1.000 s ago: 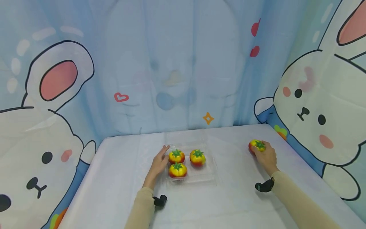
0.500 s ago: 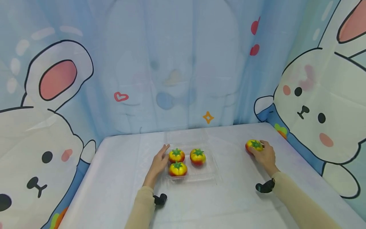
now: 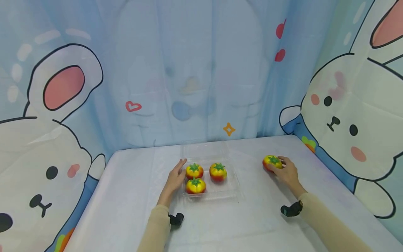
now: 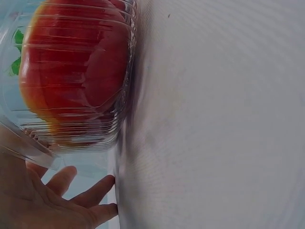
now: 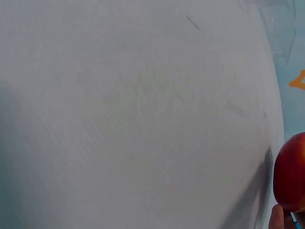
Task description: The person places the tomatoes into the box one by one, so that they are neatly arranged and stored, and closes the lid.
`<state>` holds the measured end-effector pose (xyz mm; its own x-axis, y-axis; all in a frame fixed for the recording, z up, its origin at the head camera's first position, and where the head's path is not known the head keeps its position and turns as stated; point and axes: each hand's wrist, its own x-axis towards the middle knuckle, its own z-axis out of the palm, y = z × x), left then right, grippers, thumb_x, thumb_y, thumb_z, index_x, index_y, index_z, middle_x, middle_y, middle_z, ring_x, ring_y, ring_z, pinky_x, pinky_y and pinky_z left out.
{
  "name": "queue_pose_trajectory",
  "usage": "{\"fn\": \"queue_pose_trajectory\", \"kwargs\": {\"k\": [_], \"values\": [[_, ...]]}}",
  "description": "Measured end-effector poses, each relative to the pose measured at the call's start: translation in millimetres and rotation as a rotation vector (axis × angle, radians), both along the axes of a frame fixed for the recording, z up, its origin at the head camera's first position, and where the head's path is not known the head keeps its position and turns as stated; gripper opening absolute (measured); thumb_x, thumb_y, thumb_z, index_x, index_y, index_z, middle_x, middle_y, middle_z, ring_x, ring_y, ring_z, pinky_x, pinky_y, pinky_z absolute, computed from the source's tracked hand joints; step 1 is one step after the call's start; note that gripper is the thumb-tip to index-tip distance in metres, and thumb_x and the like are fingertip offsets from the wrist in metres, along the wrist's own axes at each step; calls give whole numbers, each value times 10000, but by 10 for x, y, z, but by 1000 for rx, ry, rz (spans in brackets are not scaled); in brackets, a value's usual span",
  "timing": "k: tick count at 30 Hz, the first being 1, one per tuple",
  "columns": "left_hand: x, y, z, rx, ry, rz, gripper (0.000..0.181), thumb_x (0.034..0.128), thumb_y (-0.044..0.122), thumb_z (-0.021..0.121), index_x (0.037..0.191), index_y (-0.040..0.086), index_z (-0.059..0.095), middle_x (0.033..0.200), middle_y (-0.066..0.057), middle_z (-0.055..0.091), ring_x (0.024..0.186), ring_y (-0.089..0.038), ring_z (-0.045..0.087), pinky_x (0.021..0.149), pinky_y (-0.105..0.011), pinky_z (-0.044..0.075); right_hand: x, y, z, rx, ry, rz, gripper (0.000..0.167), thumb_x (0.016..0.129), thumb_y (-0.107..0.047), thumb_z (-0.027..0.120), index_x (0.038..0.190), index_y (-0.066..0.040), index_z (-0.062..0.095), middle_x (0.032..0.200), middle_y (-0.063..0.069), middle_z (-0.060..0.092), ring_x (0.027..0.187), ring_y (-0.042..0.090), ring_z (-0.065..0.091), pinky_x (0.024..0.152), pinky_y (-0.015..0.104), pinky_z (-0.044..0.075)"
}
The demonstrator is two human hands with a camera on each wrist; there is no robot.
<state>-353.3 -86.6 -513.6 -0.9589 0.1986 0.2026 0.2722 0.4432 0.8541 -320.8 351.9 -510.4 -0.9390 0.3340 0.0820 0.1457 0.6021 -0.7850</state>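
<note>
To the right of the clear plastic clamshell [image 3: 232,190], the right hand [image 3: 288,174] pinches a red-and-yellow tomato [image 3: 269,162] by its sides, green calyx [image 3: 274,160] up; squat, it shows no clear long axis. Probably light, firm and slippery-smooth, it suits this side hold. The left hand's [image 3: 174,179] fingers extend, gripping nothing, beside the clamshell.

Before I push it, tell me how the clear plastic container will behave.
The clear plastic container looks thin-walled and ribbed, so it would probably flex. Low and wide, it should slide rather than tip. The round tomatoes inside have spare room and might roll.
</note>
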Motion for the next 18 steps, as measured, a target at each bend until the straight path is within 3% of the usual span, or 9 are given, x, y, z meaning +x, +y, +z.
{"fn": "queue_pose_trajectory", "kwargs": {"k": [11, 18], "values": [[5, 7, 21, -17, -22, 13, 488, 1003, 110, 442, 1490, 84, 435, 1584, -183, 283, 1453, -360, 274, 1169, -494, 264, 71, -330, 139, 15, 96, 133, 700, 940, -365, 657, 1444, 40, 387, 1414, 334, 410, 1190, 478, 465, 1006, 568, 464], [14, 14, 23, -17, -25, 19, 488, 1003, 113, 444, 1491, 87, 435, 1586, -175, 283, 1453, -357, 275, 1168, -495, 265, 169, -670, 344, 46, 151, 205, 684, 915, -405, 685, 1418, -9, 445, 1385, 275, 474, 1135, 430, 527, 895, 507, 553]]}}
